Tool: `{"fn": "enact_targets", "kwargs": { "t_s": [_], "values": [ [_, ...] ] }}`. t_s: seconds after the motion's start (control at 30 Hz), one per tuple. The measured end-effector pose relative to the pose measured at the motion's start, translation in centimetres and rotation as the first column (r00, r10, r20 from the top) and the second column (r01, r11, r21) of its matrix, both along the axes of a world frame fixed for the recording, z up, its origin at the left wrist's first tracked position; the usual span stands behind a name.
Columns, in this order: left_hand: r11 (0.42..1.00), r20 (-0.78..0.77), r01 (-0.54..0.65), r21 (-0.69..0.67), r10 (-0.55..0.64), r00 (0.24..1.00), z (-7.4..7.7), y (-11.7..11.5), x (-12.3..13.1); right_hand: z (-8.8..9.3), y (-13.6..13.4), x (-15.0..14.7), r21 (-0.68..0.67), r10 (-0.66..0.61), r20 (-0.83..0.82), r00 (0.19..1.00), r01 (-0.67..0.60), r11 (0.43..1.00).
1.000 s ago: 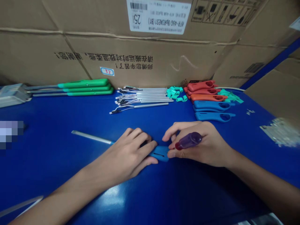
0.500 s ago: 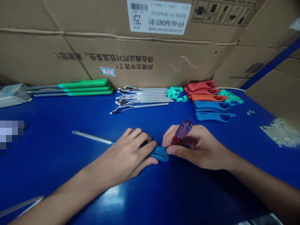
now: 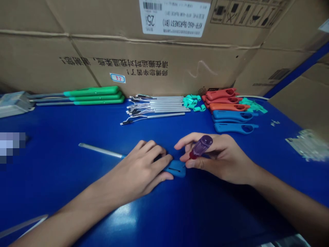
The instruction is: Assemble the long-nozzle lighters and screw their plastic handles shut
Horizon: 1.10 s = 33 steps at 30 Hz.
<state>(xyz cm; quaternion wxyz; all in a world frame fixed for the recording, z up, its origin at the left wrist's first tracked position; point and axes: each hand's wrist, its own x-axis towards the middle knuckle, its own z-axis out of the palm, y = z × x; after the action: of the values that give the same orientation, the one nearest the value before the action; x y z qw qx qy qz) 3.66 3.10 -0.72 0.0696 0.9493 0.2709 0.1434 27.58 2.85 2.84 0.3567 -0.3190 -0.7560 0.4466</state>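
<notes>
My left hand (image 3: pixel 146 166) is closed over a blue-handled long-neck lighter (image 3: pixel 175 168), pressing it on the blue table. Its silver tube (image 3: pixel 101 150) points out to the left, and the slotted end of the handle shows past my fingertips. In my right hand (image 3: pixel 223 159) is a screwdriver with a purple handle (image 3: pixel 202 145), tilted, pinched between thumb and fingers. The index finger is raised off it. The shaft reaches down to the end of the blue handle; its tip is too small to make out.
Behind stand several green lighters (image 3: pixel 97 95), several silver tubes with wires (image 3: pixel 167 106), teal sleeves (image 3: pixel 191 102), red and orange handles (image 3: pixel 223 99) and blue handles (image 3: pixel 233 128). Small clear parts (image 3: pixel 307 145) lie at right. A cardboard box (image 3: pixel 102 44) walls off the back.
My right index finger has lifted away from the screwdriver, and its handle has shifted slightly down. My left hand and the lighter have stayed put.
</notes>
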Motion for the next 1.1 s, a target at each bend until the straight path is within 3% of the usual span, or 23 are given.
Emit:
{"fn": "enact_targets", "kwargs": {
  "t_s": [0.23,0.37,0.47,0.6,0.87,1.1],
  "values": [
    [1.000,0.001,0.002,0.014,-0.002,1.000,0.0,0.0,0.1,-0.4,-0.3,-0.5,0.093,-0.075,-0.022,0.997,0.077,0.993],
    [1.000,-0.007,-0.003,0.017,0.003,1.000,-0.1,-0.1,0.1,-0.7,-0.4,-0.8,0.102,-0.161,0.050,0.986,0.155,0.983],
    [1.000,-0.011,-0.006,0.008,0.006,1.000,-0.2,-0.1,0.0,-1.0,-0.3,-0.7,0.110,-0.134,0.031,0.990,0.130,0.985],
    [1.000,-0.004,0.004,-0.001,-0.004,1.000,-0.1,-0.1,0.0,-1.0,-0.2,-0.4,0.009,-0.058,-0.043,0.997,0.059,0.998],
    [1.000,0.002,0.006,0.009,-0.006,1.000,0.0,-0.2,-0.1,0.3,0.2,0.4,-0.118,0.176,-0.001,0.984,-0.175,0.978],
    [1.000,0.003,0.004,0.002,-0.004,1.000,0.1,0.0,0.0,-0.1,0.0,0.7,-0.370,0.156,-0.068,0.985,-0.170,0.913]
  ]
}}
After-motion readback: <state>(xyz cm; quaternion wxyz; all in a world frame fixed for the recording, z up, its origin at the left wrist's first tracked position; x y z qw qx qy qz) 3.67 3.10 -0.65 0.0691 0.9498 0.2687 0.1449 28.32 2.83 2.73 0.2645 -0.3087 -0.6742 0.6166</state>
